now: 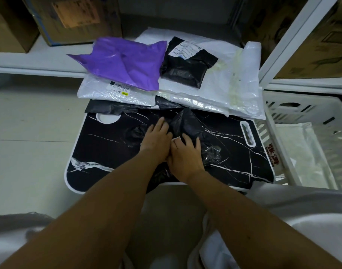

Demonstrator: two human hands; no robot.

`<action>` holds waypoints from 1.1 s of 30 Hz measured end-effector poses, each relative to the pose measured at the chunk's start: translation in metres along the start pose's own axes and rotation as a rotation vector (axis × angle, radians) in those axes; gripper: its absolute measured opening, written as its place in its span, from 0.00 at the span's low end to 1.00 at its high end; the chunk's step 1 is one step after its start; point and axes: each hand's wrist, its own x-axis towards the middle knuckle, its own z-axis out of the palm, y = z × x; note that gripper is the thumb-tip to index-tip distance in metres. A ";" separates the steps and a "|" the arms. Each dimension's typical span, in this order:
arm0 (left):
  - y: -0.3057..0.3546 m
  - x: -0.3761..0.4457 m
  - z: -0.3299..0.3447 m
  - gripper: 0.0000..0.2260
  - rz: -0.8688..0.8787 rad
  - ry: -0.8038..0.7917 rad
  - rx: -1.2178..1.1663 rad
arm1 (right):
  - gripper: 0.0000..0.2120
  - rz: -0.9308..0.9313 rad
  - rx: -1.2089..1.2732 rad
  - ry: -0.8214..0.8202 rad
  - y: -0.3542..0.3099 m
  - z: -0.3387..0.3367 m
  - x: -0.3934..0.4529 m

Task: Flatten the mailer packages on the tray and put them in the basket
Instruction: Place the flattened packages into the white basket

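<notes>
Both hands are down on a crumpled black mailer (187, 123) in the middle of the black marble-look tray (108, 148); the left hand (156, 138) lies flat, fingers straight and together, pressing the plastic; the right hand (185, 156) sits just beside it, touching it, fingers slightly bent and spread over the wrinkles, pressing rather than gripping as far as I can see; further back there's a heap with a purple mailer (125, 63), a smaller black mailer (187, 66) and white mailers (214, 90) underneath; the white basket (279, 133) stands right beside the tray on the right, with something pale in it.
</notes>
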 end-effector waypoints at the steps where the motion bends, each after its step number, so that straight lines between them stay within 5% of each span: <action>1: 0.004 0.004 0.003 0.18 0.043 -0.039 -0.028 | 0.21 0.025 0.031 -0.060 0.004 0.002 -0.001; 7: 0.007 0.010 0.004 0.35 0.030 -0.196 -0.143 | 0.35 0.127 0.033 -0.136 0.015 0.009 0.001; 13: 0.022 0.015 -0.006 0.19 -0.025 -0.044 0.040 | 0.33 0.074 -0.095 -0.146 0.042 -0.002 0.000; 18: 0.035 0.027 0.000 0.20 0.260 0.134 0.019 | 0.31 0.116 0.178 -0.062 0.053 0.004 0.004; 21: 0.038 0.030 0.010 0.31 0.316 -0.033 -0.091 | 0.31 0.123 0.075 -0.089 0.057 0.009 0.000; 26: 0.030 0.043 0.003 0.33 0.220 -0.241 -0.060 | 0.26 0.155 0.059 -0.118 0.058 0.007 -0.002; 33: 0.045 0.055 -0.003 0.25 0.101 -0.113 0.090 | 0.38 0.228 0.070 -0.135 0.056 0.008 -0.002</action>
